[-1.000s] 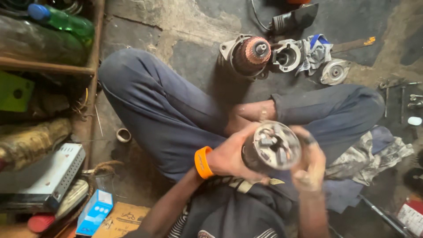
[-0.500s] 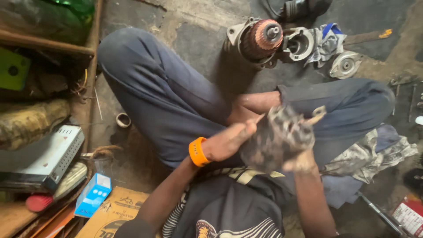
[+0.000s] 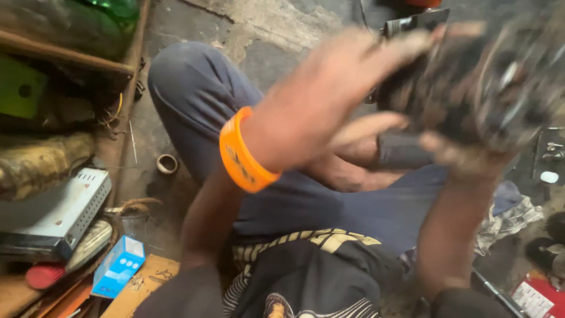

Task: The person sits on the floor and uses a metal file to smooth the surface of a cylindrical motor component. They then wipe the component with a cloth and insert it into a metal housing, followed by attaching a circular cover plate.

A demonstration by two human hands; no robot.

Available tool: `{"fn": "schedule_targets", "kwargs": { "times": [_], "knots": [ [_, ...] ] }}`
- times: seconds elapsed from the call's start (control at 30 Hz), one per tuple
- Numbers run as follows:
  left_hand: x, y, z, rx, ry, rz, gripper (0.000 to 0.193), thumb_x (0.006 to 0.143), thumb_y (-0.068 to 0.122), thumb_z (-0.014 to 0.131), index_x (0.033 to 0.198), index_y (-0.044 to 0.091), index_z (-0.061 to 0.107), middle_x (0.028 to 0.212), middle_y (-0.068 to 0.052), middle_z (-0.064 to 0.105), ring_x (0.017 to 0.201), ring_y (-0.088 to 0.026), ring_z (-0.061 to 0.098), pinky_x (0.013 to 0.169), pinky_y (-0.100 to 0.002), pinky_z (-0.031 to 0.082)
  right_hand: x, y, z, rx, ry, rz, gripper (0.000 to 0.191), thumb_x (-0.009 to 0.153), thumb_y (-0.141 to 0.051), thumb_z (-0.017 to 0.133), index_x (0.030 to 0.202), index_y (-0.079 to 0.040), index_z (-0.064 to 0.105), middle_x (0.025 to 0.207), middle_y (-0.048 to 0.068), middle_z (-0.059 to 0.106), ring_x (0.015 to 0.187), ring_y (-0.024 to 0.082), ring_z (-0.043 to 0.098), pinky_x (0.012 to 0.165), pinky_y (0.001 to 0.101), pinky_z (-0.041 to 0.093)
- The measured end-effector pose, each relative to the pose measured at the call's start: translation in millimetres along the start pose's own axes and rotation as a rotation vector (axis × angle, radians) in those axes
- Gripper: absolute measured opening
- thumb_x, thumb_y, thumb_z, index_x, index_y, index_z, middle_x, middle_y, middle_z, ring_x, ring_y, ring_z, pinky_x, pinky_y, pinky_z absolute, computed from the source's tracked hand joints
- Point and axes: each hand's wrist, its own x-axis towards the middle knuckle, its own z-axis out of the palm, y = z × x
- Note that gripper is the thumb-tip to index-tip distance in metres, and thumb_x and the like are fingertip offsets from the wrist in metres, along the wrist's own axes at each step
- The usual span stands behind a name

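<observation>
Motor housing [image 3: 500,82], a dark, grimy metal part blurred by motion, sits at two o'clock in the view, raised close to the camera. Both hands are clamped on it. The left hand [image 3: 329,100] presses against its left side, fingers spread, thumb pointing toward the part. The right hand [image 3: 465,156] grips it from below, at about four o'clock of the part, with the forearm rising from the bottom edge. The blur hides the finer details of the part and where each fingertip lies.

An orange wristband [image 3: 244,156] circles the left wrist, just at eight o'clock of that hand. Behind the hands lie the person's crossed legs in blue trousers [image 3: 200,100], resting on the concrete floor [image 3: 194,29]. A dark shirt with a pale striped trim [image 3: 318,277] fills the six o'clock edge.

On the floor at nine o'clock of the wristband lies a small metal ring [image 3: 167,163]. Farther out at eight o'clock sit a perforated grey metal box [image 3: 62,215] and a small blue carton [image 3: 119,266] lying on a piece of cardboard [image 3: 147,285]. A wooden shelf [image 3: 65,56] crosses the ten o'clock corner, with a green bottle [image 3: 120,7] above it. A crumpled rag [image 3: 509,215] lies at four o'clock, beside the right forearm.
</observation>
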Motion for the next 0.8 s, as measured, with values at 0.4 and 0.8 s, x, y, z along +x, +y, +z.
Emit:
{"fn": "schedule_targets", "kwargs": {
  "times": [0.4, 0.8],
  "knots": [
    [12, -88, 8, -0.343, 0.076, 0.085, 0.083, 0.085, 0.034, 0.101, 0.150, 0.005, 0.057, 0.146, -0.010, 0.065, 0.137, -0.024, 0.063, 0.120, -0.036, 0.050, 40, 35, 14, -0.173, 0.020, 0.228, 0.117, 0.073, -0.026, 0.108, 0.157, 0.000, 0.032, 0.144, 0.010, 0.052, 0.129, 0.019, 0.056, 0.115, 0.0334, 0.052],
    [5, -95, 12, -0.449, 0.042, 0.064, 0.085, 0.080, 0.021, 0.102, 0.149, 0.000, 0.056, 0.146, -0.013, 0.067, 0.135, -0.020, 0.068, 0.120, -0.033, 0.053, 61, 7, 40, -0.175, -0.031, 0.230, 0.117, 0.065, -0.038, 0.105, 0.152, -0.001, 0.038, 0.138, 0.007, 0.054, 0.127, 0.017, 0.060, 0.115, 0.0321, 0.053]
  ]
}}
